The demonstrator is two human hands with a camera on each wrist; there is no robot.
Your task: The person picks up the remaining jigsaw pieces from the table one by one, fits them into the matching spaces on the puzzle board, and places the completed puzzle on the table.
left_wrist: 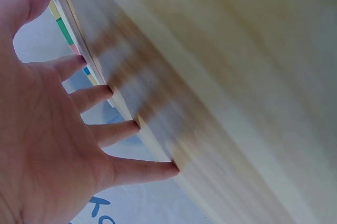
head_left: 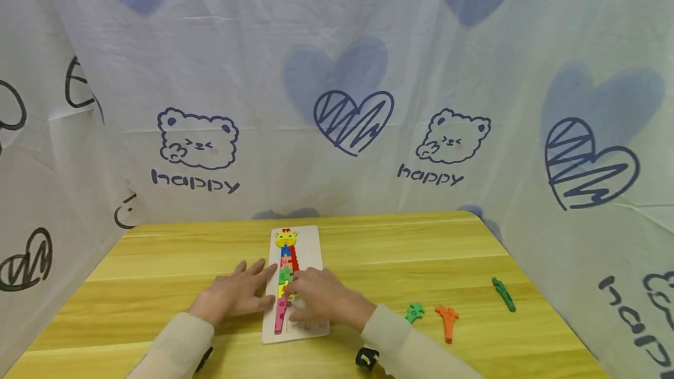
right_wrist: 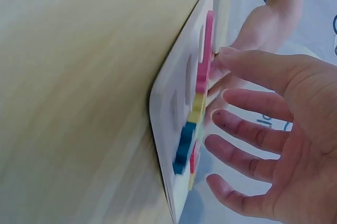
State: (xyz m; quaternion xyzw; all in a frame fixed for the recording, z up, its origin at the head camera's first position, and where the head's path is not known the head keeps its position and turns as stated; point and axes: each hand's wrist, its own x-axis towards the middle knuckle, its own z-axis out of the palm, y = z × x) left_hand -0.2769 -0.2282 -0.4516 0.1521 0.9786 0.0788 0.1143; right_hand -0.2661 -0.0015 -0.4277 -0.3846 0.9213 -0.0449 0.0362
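Note:
A white puzzle board (head_left: 310, 244) lies on the table, bearing a long giraffe of coloured pieces topped by a yellow head (head_left: 286, 238). At its lower end is a pink piece (head_left: 281, 316); a red piece (head_left: 294, 257) sits along the neck. My left hand (head_left: 237, 294) is spread at the board's left side, thumb and index finger touching its edge. Over the lower pieces, my right hand (head_left: 323, 294) has loosely bent, separated fingers and grips nothing visible. In the right wrist view, a dark blue piece (right_wrist: 184, 147) stands proud of the board near those fingers. Exact fingertip contact is unclear.
To the right on the wooden table (head_left: 379, 250) lie a light green piece (head_left: 415, 312), an orange piece (head_left: 448, 323) and a dark green piece (head_left: 504, 295). A white printed cloth (head_left: 274, 133) hangs behind the table and along both sides.

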